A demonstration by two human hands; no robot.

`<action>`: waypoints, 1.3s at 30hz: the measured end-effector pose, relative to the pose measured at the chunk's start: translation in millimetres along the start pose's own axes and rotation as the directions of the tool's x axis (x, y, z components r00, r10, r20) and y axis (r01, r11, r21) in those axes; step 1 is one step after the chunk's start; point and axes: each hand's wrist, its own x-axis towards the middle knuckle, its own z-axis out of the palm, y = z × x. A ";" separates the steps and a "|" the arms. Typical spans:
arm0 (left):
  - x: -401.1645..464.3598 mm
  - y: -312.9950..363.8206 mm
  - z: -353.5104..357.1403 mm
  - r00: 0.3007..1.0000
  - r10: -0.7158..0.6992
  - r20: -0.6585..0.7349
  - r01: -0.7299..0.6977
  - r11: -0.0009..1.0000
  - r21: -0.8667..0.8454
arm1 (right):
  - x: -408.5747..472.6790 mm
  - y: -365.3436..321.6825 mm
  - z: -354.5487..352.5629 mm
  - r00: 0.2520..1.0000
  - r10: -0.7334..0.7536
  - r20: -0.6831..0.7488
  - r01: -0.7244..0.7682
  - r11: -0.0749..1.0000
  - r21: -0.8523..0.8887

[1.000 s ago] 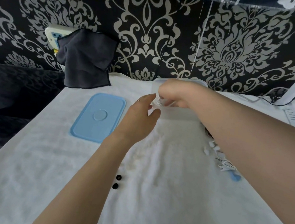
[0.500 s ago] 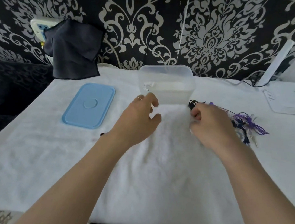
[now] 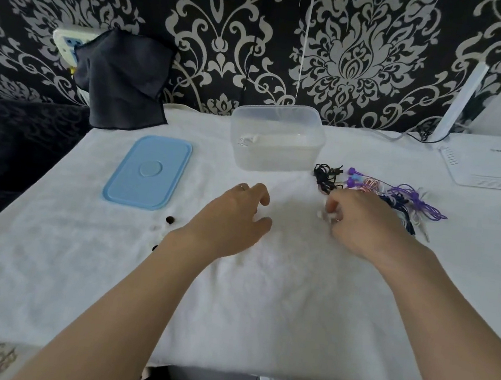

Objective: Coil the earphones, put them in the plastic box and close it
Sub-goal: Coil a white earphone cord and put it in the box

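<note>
White earbud piece (image 3: 321,214) is pinched in the right hand (image 3: 360,224); the left hand (image 3: 233,216) hovers loosely curled, holding nothing.

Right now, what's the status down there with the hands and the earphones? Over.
Left hand loose, holding nothing. Right hand pinching something small and white by the earphone pile. Plastic box open, blue lid lying apart. Path to the box unblocked.

Bare, sleeveless forearms; a thin ring (image 3: 242,187) on the left hand (image 3: 233,219)
</note>
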 end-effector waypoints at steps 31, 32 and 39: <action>-22.1 -51.8 -62.1 0.988 -0.147 -0.036 0.113 0.873 -0.474 | -9.7 -98.3 3.9 0.933 -0.131 0.335 -0.312 0.171 0.935; -24.7 -59.7 -65.4 0.987 -0.155 -0.046 0.125 0.912 -0.390 | -9.8 -100.8 5.3 0.930 -0.145 0.338 -0.311 0.180 0.933; -47.1 -90.3 -76.8 0.949 -0.247 0.195 0.252 0.968 -0.005 | -9.2 -112.1 13.2 0.893 -0.226 0.390 -0.347 0.207 0.915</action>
